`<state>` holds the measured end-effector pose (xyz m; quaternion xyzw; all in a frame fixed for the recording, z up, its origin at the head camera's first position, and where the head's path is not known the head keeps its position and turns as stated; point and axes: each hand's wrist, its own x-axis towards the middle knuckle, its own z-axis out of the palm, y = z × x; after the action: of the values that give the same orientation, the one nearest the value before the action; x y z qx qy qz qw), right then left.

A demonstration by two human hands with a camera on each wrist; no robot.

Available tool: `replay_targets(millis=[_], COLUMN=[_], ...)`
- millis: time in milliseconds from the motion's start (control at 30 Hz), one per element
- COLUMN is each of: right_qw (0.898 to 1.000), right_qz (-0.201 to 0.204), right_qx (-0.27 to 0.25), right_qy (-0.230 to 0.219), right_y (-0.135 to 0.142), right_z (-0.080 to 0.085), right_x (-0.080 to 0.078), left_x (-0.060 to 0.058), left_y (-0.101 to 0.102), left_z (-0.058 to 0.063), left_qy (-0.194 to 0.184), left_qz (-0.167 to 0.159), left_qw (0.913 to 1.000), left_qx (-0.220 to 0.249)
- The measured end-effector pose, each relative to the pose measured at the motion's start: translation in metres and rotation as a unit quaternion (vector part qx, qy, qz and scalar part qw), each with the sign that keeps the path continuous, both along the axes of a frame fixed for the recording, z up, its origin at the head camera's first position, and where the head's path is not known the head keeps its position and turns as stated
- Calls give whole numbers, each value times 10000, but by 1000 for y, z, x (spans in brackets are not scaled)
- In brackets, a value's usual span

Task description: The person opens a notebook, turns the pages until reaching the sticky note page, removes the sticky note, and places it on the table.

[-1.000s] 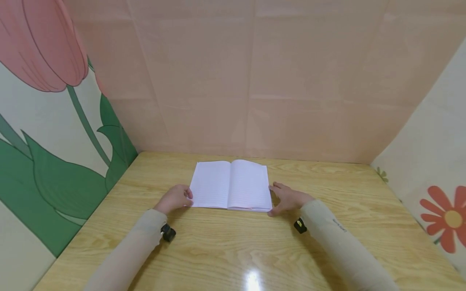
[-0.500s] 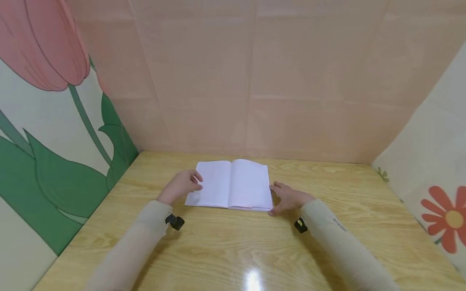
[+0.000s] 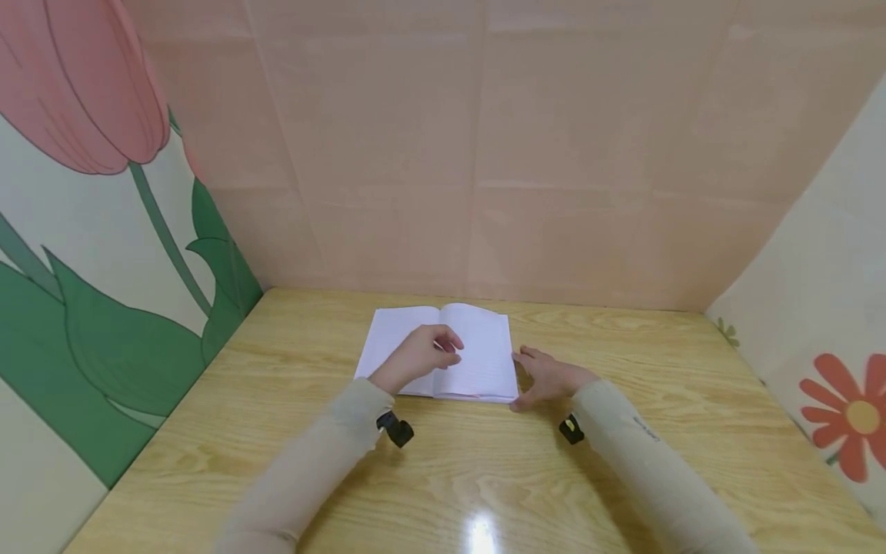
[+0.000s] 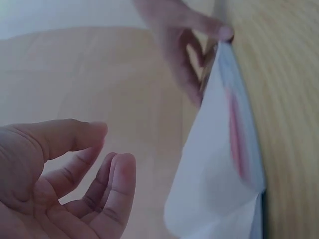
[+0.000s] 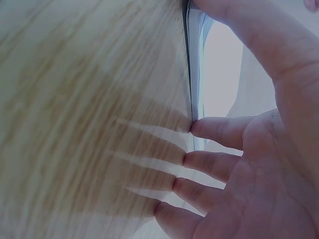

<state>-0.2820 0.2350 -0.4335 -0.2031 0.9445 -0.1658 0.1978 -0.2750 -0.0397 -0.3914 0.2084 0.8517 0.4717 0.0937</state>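
Observation:
An open notebook [image 3: 477, 365] with lined white pages lies on the table, its spine pointing away from me. My left hand [image 3: 422, 354] hovers above the middle of the pages, covering part of the left page and the fold. In the left wrist view its fingers are loosely bent, thumb apart from the fingertips, with nothing between them. My right hand [image 3: 547, 377] is at the notebook's right edge. The right wrist view shows its outstretched fingers [image 5: 219, 132] along that edge, fingertips by the tabletop, and the thumb near a corner. A pink patch shows on the page edges [image 4: 237, 134].
The wooden table [image 3: 457, 469] spreads around the notebook. Behind it stands a pinkish wall covering [image 3: 477, 154]; printed flower panels flank it, with a tulip [image 3: 104, 85] on the left and a red flower [image 3: 858, 415] on the right. Each wrist carries a small black camera [image 3: 396, 428].
My left hand has left the notebook's lower left corner, lifted and travelled rightward over the pages to the middle. The right hand and notebook have stayed in place.

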Motion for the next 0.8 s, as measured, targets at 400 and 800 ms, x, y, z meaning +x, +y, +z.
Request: replay_targets(millis=[400,800], right_qw=[9999,9999], right_qz=[-133,5], right_qx=[-72,-152], right_qy=[-85,16], right_y=[-1,0], right_z=[0,0], right_x=[1,1], left_x=[-1,-2], left_y=[38,46], left_z=[-30,-41], left_qy=[-375,-517], left_qz=[-707,-591], left_qw=[9956,9922], left_qx=[-483,-973])
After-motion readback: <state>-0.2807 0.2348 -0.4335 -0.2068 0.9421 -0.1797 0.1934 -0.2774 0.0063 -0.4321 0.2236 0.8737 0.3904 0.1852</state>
